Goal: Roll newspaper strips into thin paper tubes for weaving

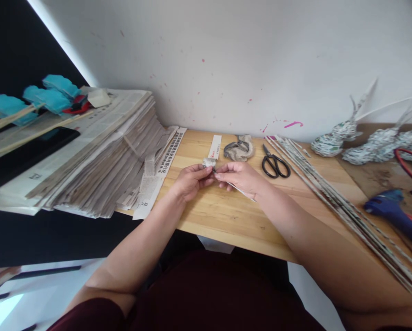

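My left hand [194,180] is closed in a pinch on a small folded newspaper strip [209,162], whose pale end sticks up above the fingertips. Against it, my right hand [235,177] is closed, its thumb and fingers pinched where the strip ends. A thin white rolled paper stick [240,190] runs from under the right fingers toward the wrist. The fingertips of both hands meet, so the exact join between strip and stick is hidden. Just beyond them lie a printed paper slip [215,146] and a greyish-brown coiled bundle [239,148]. Black-handled scissors [275,164] rest to the right.
A tall newspaper stack [98,170] stands at left, carrying a black phone [30,154] and blue packets [50,99]. Long rolled paper sticks [323,195] cross the wooden table [222,216] at right. Beyond are woven paper pieces [333,138] and a blue glue gun [397,214].
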`<action>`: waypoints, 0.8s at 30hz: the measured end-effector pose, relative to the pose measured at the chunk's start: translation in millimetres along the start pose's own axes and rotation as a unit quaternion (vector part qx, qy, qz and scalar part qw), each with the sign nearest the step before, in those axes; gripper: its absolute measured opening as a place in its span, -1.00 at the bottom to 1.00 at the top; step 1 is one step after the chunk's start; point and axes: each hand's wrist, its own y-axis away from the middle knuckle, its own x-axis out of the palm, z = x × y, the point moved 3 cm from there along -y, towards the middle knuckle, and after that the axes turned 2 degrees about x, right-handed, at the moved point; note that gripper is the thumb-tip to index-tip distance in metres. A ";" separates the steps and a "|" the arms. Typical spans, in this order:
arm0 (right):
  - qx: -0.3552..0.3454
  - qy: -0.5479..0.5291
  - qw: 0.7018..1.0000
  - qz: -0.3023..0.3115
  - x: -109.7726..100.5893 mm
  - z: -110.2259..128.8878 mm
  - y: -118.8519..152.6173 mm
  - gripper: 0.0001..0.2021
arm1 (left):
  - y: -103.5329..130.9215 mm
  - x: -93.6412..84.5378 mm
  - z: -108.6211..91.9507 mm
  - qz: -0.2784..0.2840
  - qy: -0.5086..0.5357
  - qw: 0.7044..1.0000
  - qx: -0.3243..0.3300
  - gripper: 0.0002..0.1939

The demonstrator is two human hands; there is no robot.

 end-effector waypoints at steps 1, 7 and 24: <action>-0.009 0.009 1.000 -0.002 -0.2 0.3 -0.3 -0.89 | -0.4 -0.3 0.1 0.002 0.001 1.000 -0.005 -0.92; -0.055 0.084 0.995 -0.024 -1.1 -2.2 -1.7 -0.88 | 0.1 0.9 0.2 -0.003 -0.009 1.000 0.010 -0.89; -0.351 0.324 0.866 -0.151 4.3 6.8 11.9 -0.88 | 2.0 3.0 -1.2 -0.026 0.023 0.999 0.027 -0.92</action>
